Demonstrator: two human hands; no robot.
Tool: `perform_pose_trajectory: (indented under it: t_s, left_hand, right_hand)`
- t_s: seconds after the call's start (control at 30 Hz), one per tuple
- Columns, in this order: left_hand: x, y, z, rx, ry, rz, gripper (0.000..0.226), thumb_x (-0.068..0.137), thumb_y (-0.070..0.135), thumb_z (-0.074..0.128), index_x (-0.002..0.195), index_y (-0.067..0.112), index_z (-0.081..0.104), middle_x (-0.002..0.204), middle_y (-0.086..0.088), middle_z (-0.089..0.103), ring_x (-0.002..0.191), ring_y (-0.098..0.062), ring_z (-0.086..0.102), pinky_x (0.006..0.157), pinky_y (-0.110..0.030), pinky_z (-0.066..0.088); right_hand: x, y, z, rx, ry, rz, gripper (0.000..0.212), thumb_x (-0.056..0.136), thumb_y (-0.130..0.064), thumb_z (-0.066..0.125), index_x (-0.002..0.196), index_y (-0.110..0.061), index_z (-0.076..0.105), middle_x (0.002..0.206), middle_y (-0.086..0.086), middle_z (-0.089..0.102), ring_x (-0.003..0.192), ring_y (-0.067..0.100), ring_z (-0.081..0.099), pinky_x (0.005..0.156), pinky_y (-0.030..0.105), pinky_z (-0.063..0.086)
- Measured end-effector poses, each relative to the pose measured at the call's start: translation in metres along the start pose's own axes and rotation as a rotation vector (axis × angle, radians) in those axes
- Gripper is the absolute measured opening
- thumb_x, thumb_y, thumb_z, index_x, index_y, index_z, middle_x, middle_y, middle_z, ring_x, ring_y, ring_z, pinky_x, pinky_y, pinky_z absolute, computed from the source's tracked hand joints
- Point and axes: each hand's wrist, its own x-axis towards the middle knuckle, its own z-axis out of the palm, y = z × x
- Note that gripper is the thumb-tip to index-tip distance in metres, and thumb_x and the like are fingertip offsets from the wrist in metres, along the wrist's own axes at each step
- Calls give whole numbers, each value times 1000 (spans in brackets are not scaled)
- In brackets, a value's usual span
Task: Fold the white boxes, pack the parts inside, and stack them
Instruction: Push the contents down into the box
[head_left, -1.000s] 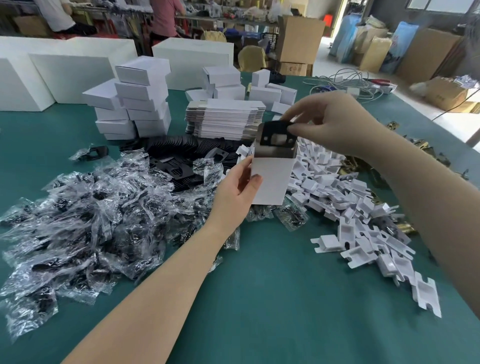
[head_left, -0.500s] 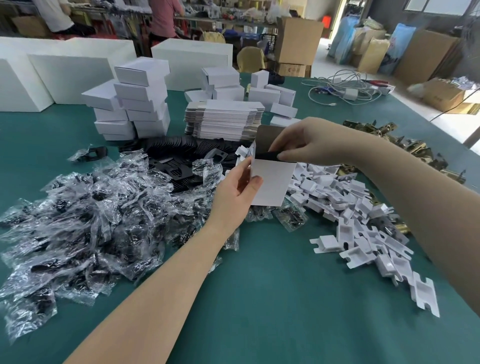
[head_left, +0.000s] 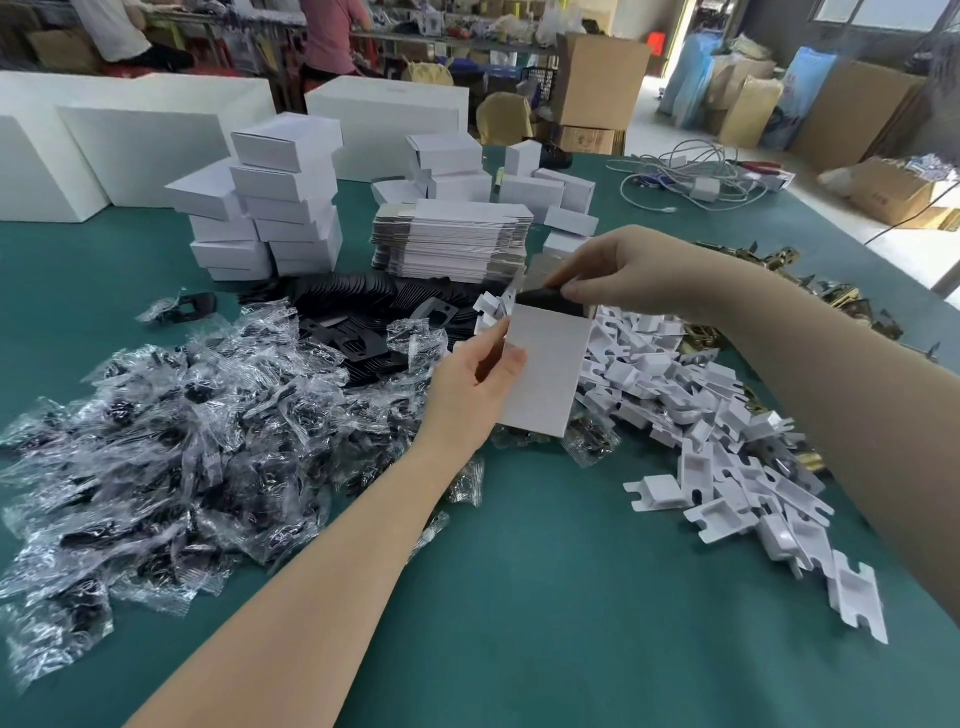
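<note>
White cardboard fills your left hand (head_left: 470, 387): it grips the upright box (head_left: 545, 366) (top open). Your right hand (head_left: 631, 275) pinches a black part (head_left: 540, 299) at its mouth.

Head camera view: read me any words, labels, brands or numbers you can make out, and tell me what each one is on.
No text can be read.
Brown carton beyond the table: dark print, too blurred to read.
Large white box: faint mark on top, illegible.
White box in the left hand: blank face.
</note>
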Motion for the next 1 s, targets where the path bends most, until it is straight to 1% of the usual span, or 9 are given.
perform_pose_trajectory:
  t_s: [0.13, 0.23, 0.37, 0.47, 0.57, 0.7, 0.77, 0.87, 1.0]
  left_hand:
    - [0, -3, -1, -75, 24, -9, 45, 98, 20, 62, 141, 20, 52, 108, 15, 73, 100, -4, 67, 77, -19, 55]
    - [0, -4, -1, -112, 50, -7, 48, 95, 16, 66, 141, 16, 52, 111, 10, 73, 106, -8, 67, 82, -22, 54]
    - [0, -5, -1, -118, 57, -1, 50, 90, 14, 70, 138, 18, 55, 113, 12, 73, 108, -8, 67, 83, -18, 53]
    - [-1, -4, -2, -95, 43, 4, 47, 90, 15, 70, 134, 27, 58, 112, 18, 72, 107, -4, 67, 81, -16, 53]
    - [0, -4, -3, -90, 34, 7, 49, 91, 19, 68, 138, 20, 56, 119, 10, 71, 111, -9, 66, 84, -21, 54]
    - [-1, -5, -4, -103, 41, -13, 50, 91, 16, 69, 139, 17, 55, 120, 13, 70, 114, -5, 64, 87, -17, 51]
    - [0, -4, -4, -104, 37, -18, 48, 91, 14, 69, 137, 21, 57, 119, 15, 70, 115, -4, 63, 89, -17, 51]
    - [-1, 1, -4, -55, 26, -11, 44, 91, 16, 67, 129, 37, 59, 116, 17, 71, 113, -4, 64, 90, -19, 51]
    - [-1, 8, -7, 44, -34, -39, 42, 94, 12, 65, 131, 30, 58, 121, 13, 69, 113, -4, 63, 97, -24, 50]
  right_hand:
    - [-3, 3, 2, 11, -46, 12, 18, 95, -19, 62, 96, -33, 73, 101, -2, 75, 102, 32, 66, 99, 47, 51]
    - [-5, 2, 2, 10, -75, 17, 19, 94, -19, 63, 95, -34, 74, 102, -4, 75, 110, 36, 63, 103, 53, 46]
    - [-7, 0, 1, 18, -89, 26, 19, 95, -18, 62, 97, -33, 72, 101, -9, 74, 103, 20, 68, 99, 38, 52]
    - [-9, -8, 3, -162, -134, 17, 23, 96, -18, 56, 99, -35, 71, 100, -16, 69, 94, 5, 64, 82, 15, 49]
    - [-10, -11, 1, -248, -34, -48, 28, 94, -14, 56, 102, -35, 73, 91, -25, 65, 80, -9, 60, 60, 2, 43]
    - [-23, 3, 19, -35, 498, -148, 20, 92, -23, 62, 108, -35, 59, 90, -14, 62, 70, 9, 60, 65, 21, 52]
    - [-31, 17, 42, 200, 652, -69, 35, 90, -36, 66, 121, -31, 49, 99, -6, 59, 76, 10, 57, 69, 29, 53]
    - [-38, 31, 89, 414, 448, 148, 56, 88, -51, 65, 133, -24, 46, 112, -3, 61, 91, 11, 64, 71, 31, 56]
    - [-32, 42, 133, 463, 435, 154, 39, 90, -43, 66, 121, -30, 47, 106, -11, 64, 93, 6, 63, 73, 28, 56]
